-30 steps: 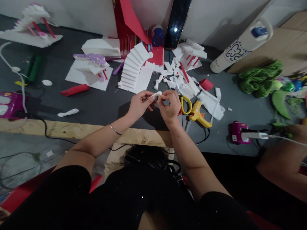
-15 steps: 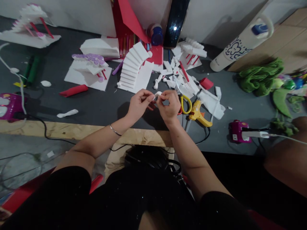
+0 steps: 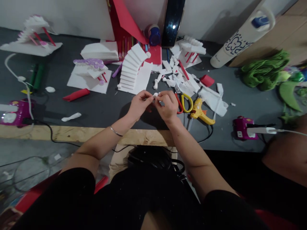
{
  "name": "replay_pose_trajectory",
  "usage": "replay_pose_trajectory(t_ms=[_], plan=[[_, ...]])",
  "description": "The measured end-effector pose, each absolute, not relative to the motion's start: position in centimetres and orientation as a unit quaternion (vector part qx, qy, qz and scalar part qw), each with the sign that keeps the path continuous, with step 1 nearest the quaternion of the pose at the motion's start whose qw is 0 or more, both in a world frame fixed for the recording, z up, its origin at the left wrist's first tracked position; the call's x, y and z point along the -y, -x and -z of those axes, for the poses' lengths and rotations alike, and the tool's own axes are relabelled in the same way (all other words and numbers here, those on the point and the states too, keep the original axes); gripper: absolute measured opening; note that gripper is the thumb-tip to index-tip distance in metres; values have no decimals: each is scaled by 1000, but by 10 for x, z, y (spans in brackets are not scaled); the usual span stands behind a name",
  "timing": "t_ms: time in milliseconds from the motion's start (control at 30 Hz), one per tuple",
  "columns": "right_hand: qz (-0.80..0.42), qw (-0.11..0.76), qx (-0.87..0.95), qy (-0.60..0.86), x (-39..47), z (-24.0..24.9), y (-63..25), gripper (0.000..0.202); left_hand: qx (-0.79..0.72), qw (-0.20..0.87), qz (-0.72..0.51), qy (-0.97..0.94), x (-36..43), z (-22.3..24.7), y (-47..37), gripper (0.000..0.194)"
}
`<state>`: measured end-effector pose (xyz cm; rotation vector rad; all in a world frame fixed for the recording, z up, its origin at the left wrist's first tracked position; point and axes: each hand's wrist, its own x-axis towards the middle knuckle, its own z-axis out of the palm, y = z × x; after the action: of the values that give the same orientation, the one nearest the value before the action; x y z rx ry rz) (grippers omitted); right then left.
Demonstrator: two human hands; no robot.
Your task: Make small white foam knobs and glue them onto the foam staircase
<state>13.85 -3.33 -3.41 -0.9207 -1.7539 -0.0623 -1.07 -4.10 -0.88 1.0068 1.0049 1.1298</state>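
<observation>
Between my fingertips is a small white piece (image 3: 155, 95), soft-looking like modelling clay. My left hand (image 3: 141, 103) pinches it from one side and my right hand (image 3: 167, 103) from the other; the fingers hide part of it. Just beyond my hands stands a white curved staircase model (image 3: 134, 68) on a white sheet. Next to my right hand lie scissors (image 3: 184, 102) with red and yellow handles and a yellow glue gun (image 3: 200, 111). White scraps (image 3: 169, 81) are scattered past the scissors. On the left rests a white bone-shaped piece (image 3: 71, 117).
Other small models stand around, one with a purple top (image 3: 91, 67). A red roll (image 3: 76, 94) lies at left. Purple power blocks (image 3: 244, 127) with cables sit at both sides. A white bottle (image 3: 240, 41) and a phone (image 3: 174, 24) lean at the back. Another person's arm (image 3: 287, 150) is at right.
The white piece looks shorter and more compact between my fingers, which have drawn slightly closer. The camera view has shifted a little; the things on the table stay put.
</observation>
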Motion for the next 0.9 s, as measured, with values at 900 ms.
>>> replay_pose_trajectory(t_ms=[900], plan=[[66,516,772,365,27,37,-130,24,-482,541,-499,-476,33,12,23,40]])
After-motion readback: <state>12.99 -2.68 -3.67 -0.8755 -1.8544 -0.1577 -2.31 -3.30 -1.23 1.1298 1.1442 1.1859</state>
